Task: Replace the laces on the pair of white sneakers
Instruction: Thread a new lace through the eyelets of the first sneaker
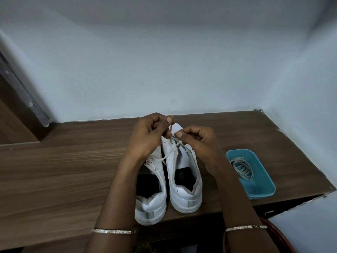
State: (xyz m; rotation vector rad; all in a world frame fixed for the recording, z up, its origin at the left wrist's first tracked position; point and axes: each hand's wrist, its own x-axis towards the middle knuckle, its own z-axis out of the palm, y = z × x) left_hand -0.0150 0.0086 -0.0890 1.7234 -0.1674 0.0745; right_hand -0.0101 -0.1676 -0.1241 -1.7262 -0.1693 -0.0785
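White toe ends of both sneakers mostly hidden behind the hands; eyelets under the fingers not resolvable. Left hand [149, 136] curled, pinching a pale lace [171, 131] drawn up from the right sneaker [184, 179]. Right hand [198, 143] curled, pinching the same lacing just beside it. Left sneaker [153, 203] alongside, heels toward camera. Both on wood-grain desk [63, 170], pale wall [164, 70] corner; blue tray [262, 194] holding coiled laces [242, 168] near right.

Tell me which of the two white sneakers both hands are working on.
The sneaker nearer the blue tray: the left hand and right hand pinch its lace near the toe. The other sneaker is not gripped.
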